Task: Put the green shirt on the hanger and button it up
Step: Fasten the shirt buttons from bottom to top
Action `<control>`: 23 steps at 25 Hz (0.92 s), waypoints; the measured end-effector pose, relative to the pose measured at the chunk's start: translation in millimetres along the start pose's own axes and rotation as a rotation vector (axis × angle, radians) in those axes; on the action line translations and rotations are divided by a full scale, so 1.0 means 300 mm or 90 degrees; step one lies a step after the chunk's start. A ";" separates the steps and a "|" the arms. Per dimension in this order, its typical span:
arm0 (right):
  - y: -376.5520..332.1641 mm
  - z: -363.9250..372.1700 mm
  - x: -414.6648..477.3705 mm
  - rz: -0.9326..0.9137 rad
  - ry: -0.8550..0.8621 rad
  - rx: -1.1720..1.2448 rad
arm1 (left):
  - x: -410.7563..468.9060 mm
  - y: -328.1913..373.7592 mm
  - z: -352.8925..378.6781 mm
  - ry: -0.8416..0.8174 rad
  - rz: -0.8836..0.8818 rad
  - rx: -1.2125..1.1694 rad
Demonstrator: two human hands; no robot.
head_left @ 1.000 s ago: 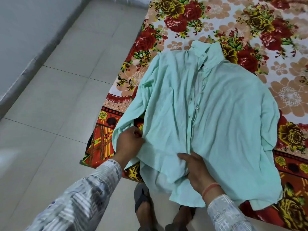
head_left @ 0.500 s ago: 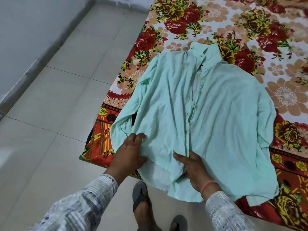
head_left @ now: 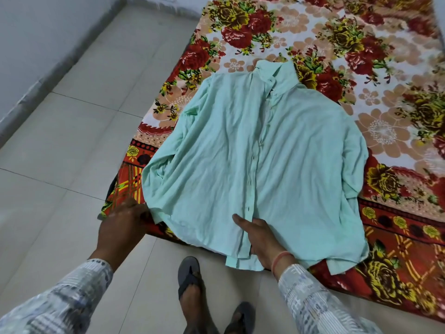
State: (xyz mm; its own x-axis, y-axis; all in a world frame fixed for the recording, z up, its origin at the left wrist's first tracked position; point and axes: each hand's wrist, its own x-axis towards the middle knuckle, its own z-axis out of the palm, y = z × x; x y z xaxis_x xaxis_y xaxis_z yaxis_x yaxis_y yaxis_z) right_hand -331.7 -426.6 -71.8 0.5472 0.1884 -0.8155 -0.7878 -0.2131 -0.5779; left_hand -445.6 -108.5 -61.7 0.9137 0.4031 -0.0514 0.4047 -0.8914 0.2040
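The pale green shirt (head_left: 272,165) lies spread front-up on a floral sheet, collar far from me, its front panels closed along the button strip. My right hand (head_left: 261,239) grips the lower end of that strip at the hem, thumb on top and fingers tucked under the cloth. Motion-blurred, my left hand (head_left: 124,225) sits just left of the shirt's lower left cuff with its fingers stretched out, holding nothing that I can see. No hanger shows clearly; only a small dark spot sits at the collar opening.
The red and peach floral sheet (head_left: 361,56) covers the floor to the right and far side. Pale floor tiles (head_left: 79,131) lie on the left, with a grey wall skirting beyond. My feet in dark sandals (head_left: 190,280) stand just below the shirt's hem.
The left front panel, bunched before, now lies smoothed flat and wider to the left. My left hand has slid off the cloth toward the left; my right hand stays at the hem.
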 end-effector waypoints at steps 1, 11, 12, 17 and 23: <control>-0.002 -0.008 0.005 0.019 0.003 0.006 | -0.008 0.005 0.002 0.037 -0.011 -0.027; 0.042 -0.001 -0.005 0.040 -0.037 -0.064 | 0.038 -0.003 0.018 -0.167 0.040 0.053; 0.043 -0.001 -0.009 0.045 -0.052 -0.083 | 0.046 -0.021 0.004 -0.186 0.005 0.085; -0.005 0.005 -0.008 0.081 -0.074 -0.181 | 0.123 0.046 -0.074 -0.358 0.056 0.283; -0.170 0.014 -0.014 0.184 -0.151 -0.487 | 0.335 0.204 -0.206 -0.439 0.045 0.306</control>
State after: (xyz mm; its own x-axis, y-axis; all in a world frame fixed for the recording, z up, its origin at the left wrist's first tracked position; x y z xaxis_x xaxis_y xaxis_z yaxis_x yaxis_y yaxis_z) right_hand -294.9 -412.6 -38.8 0.2135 0.2043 -0.9554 -0.4330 -0.8568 -0.2799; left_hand -331.3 -109.7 6.0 0.6913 0.2654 -0.6720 0.1748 -0.9639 -0.2008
